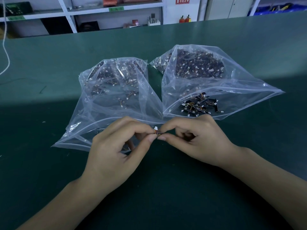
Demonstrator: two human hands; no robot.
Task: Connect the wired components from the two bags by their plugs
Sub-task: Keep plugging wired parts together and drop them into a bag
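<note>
Two clear plastic bags lie open on the green table. The left bag (116, 90) and the right bag (207, 80) each hold several small black components with thin wires and white plugs. In front of the bags, my left hand (116, 150) and my right hand (196, 140) meet fingertip to fingertip. Both pinch a small wired piece (157, 131) between thumb and forefinger; a white plug and red-orange wires show between the fingertips. The fingers hide most of what is held, so I cannot tell whether the plugs are joined.
The green table (49, 163) stretches wide around the bags. A white cord (6, 52) hangs at the far left, and a thin dark wire scrap (43, 89) lies left of the bags. White shelving (99, 14) stands behind the table's far edge.
</note>
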